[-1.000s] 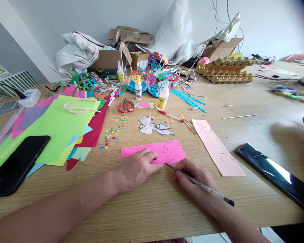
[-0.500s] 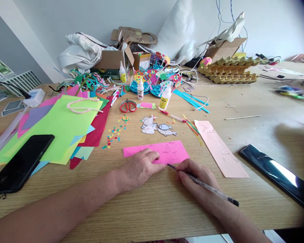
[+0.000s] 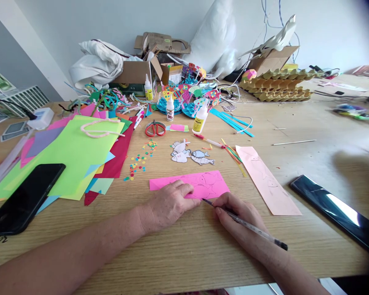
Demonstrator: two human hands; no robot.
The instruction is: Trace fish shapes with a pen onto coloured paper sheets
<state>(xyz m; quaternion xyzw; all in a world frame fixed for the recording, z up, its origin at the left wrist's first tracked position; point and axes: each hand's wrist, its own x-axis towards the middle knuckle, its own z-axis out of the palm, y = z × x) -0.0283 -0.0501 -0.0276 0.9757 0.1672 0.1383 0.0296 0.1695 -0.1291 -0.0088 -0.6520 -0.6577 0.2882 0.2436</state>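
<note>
A bright pink paper strip (image 3: 203,184) with pencilled fish outlines lies on the wooden table (image 3: 184,246) in front of me. My left hand (image 3: 169,205) presses flat on its near left part, fingers together. My right hand (image 3: 238,215) holds a clear ballpoint pen (image 3: 249,227), whose tip touches the strip's near edge. Just beyond the strip lie several cut-out paper fish (image 3: 187,155).
A pale pink strip (image 3: 269,180) lies to the right, a black phone (image 3: 332,207) beyond it. Left: stacked coloured sheets (image 3: 70,151), a second black phone (image 3: 24,198), confetti dots (image 3: 138,162). Farther back: red scissors (image 3: 155,128), glue bottles (image 3: 199,116), boxes, egg cartons (image 3: 276,84).
Both hands stay put on the pink strip and pen. Only the view has shifted slightly, so everything sits a little to the right and lower than one second ago.
</note>
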